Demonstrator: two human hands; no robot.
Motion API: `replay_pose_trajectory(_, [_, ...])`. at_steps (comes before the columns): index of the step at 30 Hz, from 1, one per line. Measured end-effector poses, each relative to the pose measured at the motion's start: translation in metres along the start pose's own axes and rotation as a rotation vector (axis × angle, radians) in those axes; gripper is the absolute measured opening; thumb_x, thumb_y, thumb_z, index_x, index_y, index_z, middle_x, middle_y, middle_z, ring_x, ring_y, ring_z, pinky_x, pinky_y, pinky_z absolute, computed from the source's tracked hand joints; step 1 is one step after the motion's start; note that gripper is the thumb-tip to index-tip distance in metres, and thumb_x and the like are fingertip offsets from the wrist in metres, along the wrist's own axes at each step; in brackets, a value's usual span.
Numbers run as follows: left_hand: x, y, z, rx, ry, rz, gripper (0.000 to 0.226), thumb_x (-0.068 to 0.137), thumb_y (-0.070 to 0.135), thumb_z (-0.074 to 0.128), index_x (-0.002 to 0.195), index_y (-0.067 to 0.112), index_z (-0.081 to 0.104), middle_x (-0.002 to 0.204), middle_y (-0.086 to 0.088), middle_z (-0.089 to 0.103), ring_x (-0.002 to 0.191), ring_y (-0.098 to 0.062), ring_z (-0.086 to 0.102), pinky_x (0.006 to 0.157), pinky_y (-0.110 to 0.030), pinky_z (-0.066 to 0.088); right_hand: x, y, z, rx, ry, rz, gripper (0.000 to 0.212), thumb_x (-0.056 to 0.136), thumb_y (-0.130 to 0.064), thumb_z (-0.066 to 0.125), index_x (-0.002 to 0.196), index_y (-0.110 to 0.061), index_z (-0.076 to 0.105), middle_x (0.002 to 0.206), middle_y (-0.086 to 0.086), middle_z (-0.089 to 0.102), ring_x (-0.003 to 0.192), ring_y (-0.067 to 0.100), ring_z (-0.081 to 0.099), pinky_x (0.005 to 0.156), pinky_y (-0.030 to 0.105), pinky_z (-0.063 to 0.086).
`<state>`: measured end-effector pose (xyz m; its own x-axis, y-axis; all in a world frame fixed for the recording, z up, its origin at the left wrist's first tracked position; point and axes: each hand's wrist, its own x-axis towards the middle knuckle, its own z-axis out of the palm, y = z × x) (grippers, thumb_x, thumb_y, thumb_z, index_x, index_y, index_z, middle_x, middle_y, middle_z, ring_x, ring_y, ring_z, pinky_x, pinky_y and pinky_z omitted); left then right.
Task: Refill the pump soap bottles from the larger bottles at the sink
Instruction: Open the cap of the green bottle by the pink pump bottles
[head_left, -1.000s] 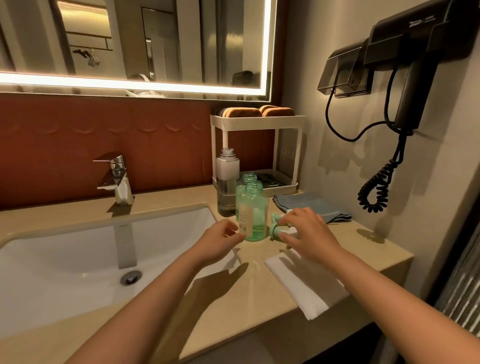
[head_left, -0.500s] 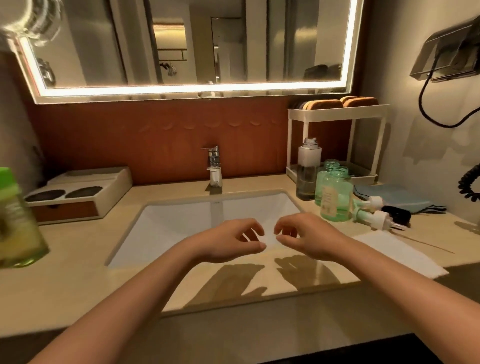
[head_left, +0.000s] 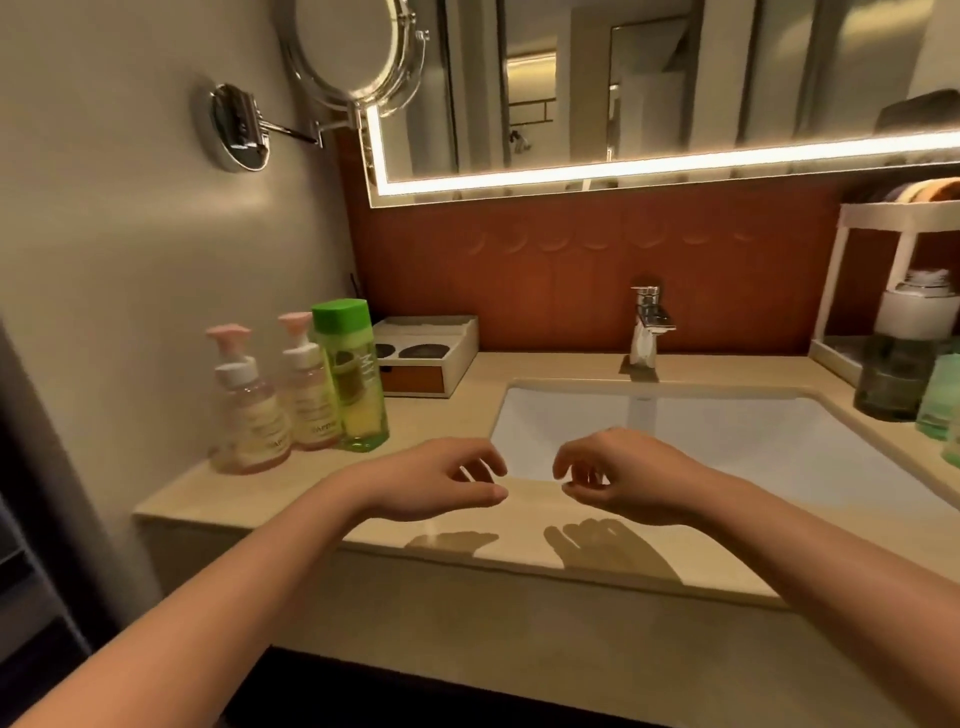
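The left hand (head_left: 436, 483) and the right hand (head_left: 628, 480) are hovering side by side. Each is hanging with fingers loosely curled and grasping nothing, fingertips pointing toward each other across a small gap. Just below them the front strip of the beige counter (head_left: 441, 410) is catching their shadows. Just beyond their fingers the white sink (head_left: 727, 441) is opening out, with the chrome faucet (head_left: 647, 327) standing at its far rim. Well to the outside of the left hand, a pink pump bottle (head_left: 249, 415) and a second pink pump bottle (head_left: 306, 395) are standing upright by the wall, pumps on, pale pinkish liquid showing through. The taller green-capped bottle (head_left: 353, 379) is standing just beside them on the hand's side, holding yellow-green liquid. Behind it a white tray box (head_left: 426, 353) is sitting against the red backsplash. Far out past the right hand, a dark bottle with a white collar (head_left: 898, 374) and a pale green bottle (head_left: 943, 400) are standing by a white rack (head_left: 852, 291). An open stretch of counter is running from the left hand to the pink bottles, and the counter's front edge is passing close beneath both wrists.
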<state>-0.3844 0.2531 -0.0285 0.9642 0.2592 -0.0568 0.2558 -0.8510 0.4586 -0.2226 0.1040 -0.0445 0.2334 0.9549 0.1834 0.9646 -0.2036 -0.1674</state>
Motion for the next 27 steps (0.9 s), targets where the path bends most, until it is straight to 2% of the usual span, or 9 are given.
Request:
replay_pose_trajectory(5, [-0.018, -0.059, -0.027, -0.025, 0.133, -0.122, 0.032, 0.091, 0.041, 0.052, 0.120, 0.027, 0.050, 0.118, 0.008, 0.056, 0.106, -0.006, 0.054, 0.093, -0.026, 0.047, 0.049, -0.035, 0.003, -0.029, -0.073, -0.083, 0.024, 0.091, -0.028, 0.055, 0.114, -0.020, 0.060, 0.106, -0.003, 0.064, 0.090, 0.009, 0.057, 0.081, 0.022, 0.050])
replay_pose_trajectory(9, [-0.016, -0.092, -0.049, -0.185, 0.375, -0.222, 0.035, 0.089, 0.032, 0.057, 0.121, 0.018, 0.051, 0.119, 0.001, 0.054, 0.107, -0.015, 0.054, 0.090, -0.030, 0.047, 0.096, -0.056, -0.003, -0.087, -0.111, -0.106, 0.025, 0.091, -0.026, 0.056, 0.114, -0.017, 0.061, 0.111, 0.002, 0.064, 0.097, 0.017, 0.059, 0.086, 0.031, 0.051])
replay_pose_trajectory(13, [-0.005, -0.118, -0.070, -0.311, 0.577, -0.319, 0.056, 0.084, 0.023, 0.066, 0.133, 0.011, 0.042, 0.133, -0.007, 0.047, 0.118, -0.023, 0.049, 0.097, -0.043, 0.047, 0.146, -0.076, -0.015, -0.108, -0.038, -0.095, 0.024, 0.094, -0.026, 0.051, 0.107, -0.010, 0.063, 0.109, 0.009, 0.065, 0.096, 0.024, 0.060, 0.084, 0.038, 0.052])
replay_pose_trajectory(17, [0.006, -0.127, -0.087, -0.271, 0.731, -0.363, 0.067, 0.084, 0.026, 0.066, 0.140, 0.018, 0.030, 0.143, -0.005, 0.031, 0.128, -0.023, 0.040, 0.104, -0.041, 0.038, 0.192, -0.095, -0.030, -0.069, 0.143, -0.076, 0.035, 0.094, -0.035, 0.048, 0.111, -0.006, 0.059, 0.110, 0.014, 0.064, 0.096, 0.028, 0.059, 0.083, 0.039, 0.050])
replay_pose_trajectory(20, [0.016, -0.134, -0.099, -0.276, 0.775, -0.351, 0.072, 0.083, 0.029, 0.066, 0.142, 0.021, 0.025, 0.144, -0.006, 0.029, 0.130, -0.025, 0.039, 0.104, -0.046, 0.039, 0.225, -0.106, -0.034, -0.007, 0.231, -0.082, 0.048, 0.093, -0.040, 0.050, 0.130, -0.011, 0.045, 0.126, 0.012, 0.052, 0.108, 0.028, 0.054, 0.088, 0.037, 0.047])
replay_pose_trajectory(22, [0.024, -0.139, -0.103, -0.307, 0.781, -0.356, 0.074, 0.083, 0.030, 0.067, 0.142, 0.025, 0.023, 0.145, -0.005, 0.030, 0.130, -0.025, 0.039, 0.102, -0.046, 0.040, 0.245, -0.111, -0.032, 0.030, 0.240, -0.093, 0.059, 0.091, -0.043, 0.051, 0.139, -0.015, 0.033, 0.136, 0.012, 0.043, 0.109, 0.029, 0.055, 0.088, 0.038, 0.051])
replay_pose_trajectory(27, [0.039, -0.153, -0.104, -0.368, 0.767, -0.329, 0.066, 0.083, 0.027, 0.066, 0.137, 0.024, 0.028, 0.140, -0.005, 0.040, 0.126, -0.023, 0.044, 0.097, -0.040, 0.041, 0.283, -0.122, -0.030, -0.108, 0.221, -0.069, 0.071, 0.087, -0.058, 0.046, 0.143, -0.022, 0.024, 0.141, 0.010, 0.037, 0.112, 0.032, 0.055, 0.081, 0.040, 0.052])
